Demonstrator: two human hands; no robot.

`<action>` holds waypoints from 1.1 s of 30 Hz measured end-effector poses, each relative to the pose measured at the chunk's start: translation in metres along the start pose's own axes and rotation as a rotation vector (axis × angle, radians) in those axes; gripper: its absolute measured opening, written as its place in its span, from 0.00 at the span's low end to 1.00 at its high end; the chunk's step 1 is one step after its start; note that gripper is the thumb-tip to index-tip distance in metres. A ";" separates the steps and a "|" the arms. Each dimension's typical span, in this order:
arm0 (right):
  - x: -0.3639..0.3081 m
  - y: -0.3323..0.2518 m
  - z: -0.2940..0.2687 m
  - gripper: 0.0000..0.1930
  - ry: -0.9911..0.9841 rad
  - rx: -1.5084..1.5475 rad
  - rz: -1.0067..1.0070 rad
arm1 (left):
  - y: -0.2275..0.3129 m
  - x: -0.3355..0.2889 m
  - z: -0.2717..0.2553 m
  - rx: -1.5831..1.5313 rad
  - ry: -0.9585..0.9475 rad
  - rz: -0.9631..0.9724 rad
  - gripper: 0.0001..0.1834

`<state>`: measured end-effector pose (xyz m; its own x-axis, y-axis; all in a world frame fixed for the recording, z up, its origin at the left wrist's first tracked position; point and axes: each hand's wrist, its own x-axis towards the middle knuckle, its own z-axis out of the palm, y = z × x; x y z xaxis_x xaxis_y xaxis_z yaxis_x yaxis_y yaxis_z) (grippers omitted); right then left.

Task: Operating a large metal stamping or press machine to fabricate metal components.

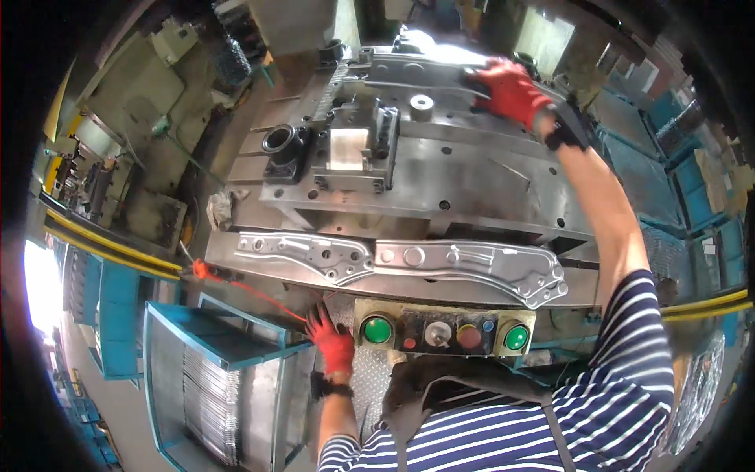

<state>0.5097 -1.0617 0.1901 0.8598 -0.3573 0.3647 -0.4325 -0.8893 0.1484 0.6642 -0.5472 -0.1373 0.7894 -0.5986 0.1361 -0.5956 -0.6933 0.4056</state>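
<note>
The left hand (332, 343), in a red glove, is being held low, close to the body, with its fingers spread wide and nothing gripped. Its fingertips are being rested at the edge of the chequered plate (370, 377), just left of the control box (444, 332). A red cord (252, 289) is being run from just above this grip out to the left, where it is ending at a red clip (200, 271). To the left of and below the grip, a blue bin (212, 346) is being used to hold stacked metal sheets (208, 393). On the control box, just right of the grip, two green buttons (377, 330) are being shown at the ends, with a red button (469, 337) between them.

Beyond the left grip, two pressed panels (409, 259) are being carried end to end on the front ledge of the surface (472, 185). Further on, a die block (350, 149) is being seated on the surface, with a black ring (279, 140) just to its left.

Farthest off, the right hand (510, 90), also red-gloved, is being stretched well away from the left one. Its grip is being closed down over the far strip (409, 75) at the back of the surface; how tightly it is being clasped cannot be told.
</note>
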 end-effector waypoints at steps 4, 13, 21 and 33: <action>0.048 0.014 0.036 0.25 -0.099 0.014 0.033 | -0.019 -0.058 0.005 0.016 -0.064 -0.165 0.40; 0.086 0.020 0.085 0.26 -0.238 0.159 0.020 | -0.029 -0.083 0.004 0.010 -0.072 -0.250 0.36; 0.068 0.001 0.081 0.28 -0.148 0.059 0.116 | -0.016 -0.063 -0.002 -0.273 -0.234 -0.264 0.31; -0.295 -0.096 -0.020 0.30 0.478 0.624 0.646 | -0.040 -0.030 0.064 -1.081 -0.731 -0.342 0.34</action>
<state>0.2923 -0.8657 0.0867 0.2546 -0.7923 0.5544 -0.4394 -0.6055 -0.6635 0.6549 -0.5272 -0.2157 0.4123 -0.7708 -0.4857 0.2954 -0.3912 0.8716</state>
